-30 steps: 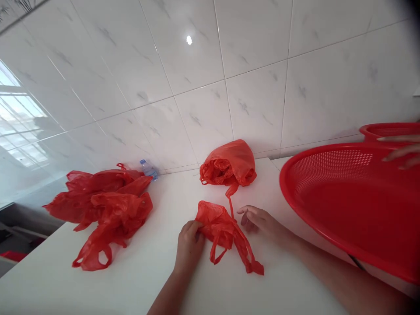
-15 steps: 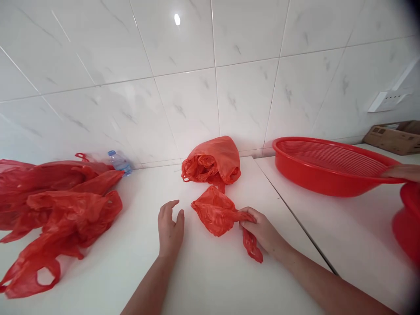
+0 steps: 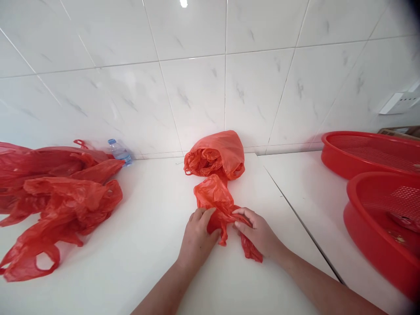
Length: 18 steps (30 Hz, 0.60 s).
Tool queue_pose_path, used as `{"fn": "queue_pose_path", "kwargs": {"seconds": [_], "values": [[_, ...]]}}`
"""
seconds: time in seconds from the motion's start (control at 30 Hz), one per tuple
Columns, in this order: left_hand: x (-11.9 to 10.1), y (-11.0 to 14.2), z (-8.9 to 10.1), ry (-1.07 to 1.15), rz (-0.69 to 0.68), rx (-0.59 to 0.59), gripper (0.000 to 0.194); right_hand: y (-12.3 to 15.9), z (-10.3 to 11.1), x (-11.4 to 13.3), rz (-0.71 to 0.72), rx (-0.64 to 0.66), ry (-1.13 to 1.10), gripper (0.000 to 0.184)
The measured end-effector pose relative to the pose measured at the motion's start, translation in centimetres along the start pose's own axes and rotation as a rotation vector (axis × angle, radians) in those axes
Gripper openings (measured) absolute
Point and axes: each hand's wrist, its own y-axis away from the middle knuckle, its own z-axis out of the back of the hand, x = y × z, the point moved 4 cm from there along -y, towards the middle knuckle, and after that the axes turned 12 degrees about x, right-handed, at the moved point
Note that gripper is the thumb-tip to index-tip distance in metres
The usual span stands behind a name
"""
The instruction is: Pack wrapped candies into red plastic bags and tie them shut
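Note:
A crumpled red plastic bag [image 3: 215, 194] lies on the white table in front of me, with both hands at it. My right hand [image 3: 257, 232] is closed on the bag's gathered right end, and a loose tail of it hangs below the fingers. My left hand [image 3: 200, 236] grips the lower left part of the bag between thumb and fingers. Just behind it, against the wall, sits a bundled red plastic bag [image 3: 226, 153] stuffed with more red plastic; the two touch or overlap.
At left lies a heap of red plastic bags [image 3: 72, 205], with a water bottle [image 3: 120, 153] behind it. Two red plastic baskets [image 3: 341, 164] stand at right, the nearer basket [image 3: 364, 223] holding small items. A seam [image 3: 295, 210] crosses the white table [image 3: 147, 227]; a tiled wall rises behind.
My left hand has moved right and taken hold of the bag, which is now bunched differently. The view has shifted; the baskets at right have moved, and another person's hand there is mostly gone.

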Motion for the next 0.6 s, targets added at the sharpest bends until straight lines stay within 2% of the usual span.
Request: {"fn": "queue_pose_path", "kwargs": {"seconds": [0.1,0.17,0.23,0.37,0.43,0.53,0.6], "values": [[0.7,-0.2,0.4,-0.089,-0.09,-0.008,0.057,-0.2,0.4,-0.4,-0.009,-0.022,-0.051,0.031],[1.3,-0.3,0.9,-0.059,-0.105,0.02,0.05,-0.3,1.1,-0.6,0.003,-0.097,-0.057,0.033],[2.0,-0.4,1.7,0.024,-0.058,0.018,0.037,-0.2,2.0,-0.7,0.005,-0.195,-0.053,0.035],[3.5,0.1,3.9,0.167,0.133,-0.223,0.021,-0.1,2.9,-0.8,-0.016,-0.268,-0.062,0.038],[3.4,0.4,4.5,0.2,0.155,-0.324,0.017,-0.1,2.9,-0.8,-0.018,-0.263,-0.045,0.039],[2.0,0.8,4.4,0.19,0.023,-0.333,0.016,-0.1,2.3,-0.5,-0.013,-0.217,0.02,0.038],[0.7,0.9,3.6,0.143,-0.099,-0.252,0.018,0.0,1.8,-0.2,-0.001,-0.171,0.063,0.038]]}}
